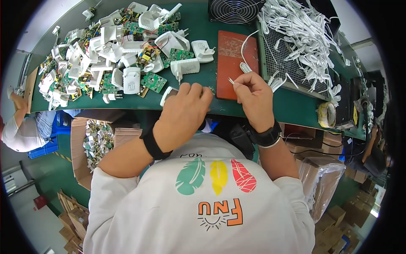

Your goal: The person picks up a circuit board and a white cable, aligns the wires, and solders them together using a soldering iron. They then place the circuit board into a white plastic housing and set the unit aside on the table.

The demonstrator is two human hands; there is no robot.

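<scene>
Left hand (182, 111) clamped on small white plastic adapter shell (168, 95). Right hand (253, 98) pinching thin white two-core cable (242, 67) near bare tips. Probably light, floppy, fragile ends; best gripped on insulation.

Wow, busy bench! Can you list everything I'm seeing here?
adapter shells: many, white, heaped on bench's left
circuit boards: many, green, among the shells
mat: one, red-brown, bench centre
fan: one, black, top edge
cables: many, white, piled on tray at right
tape roll: one, yellowish, bench's right edge
cardboard box: one, brown, below bench, left
left hand: holds a white adapter part
right hand: pinches a white cable's wire ends
</scene>
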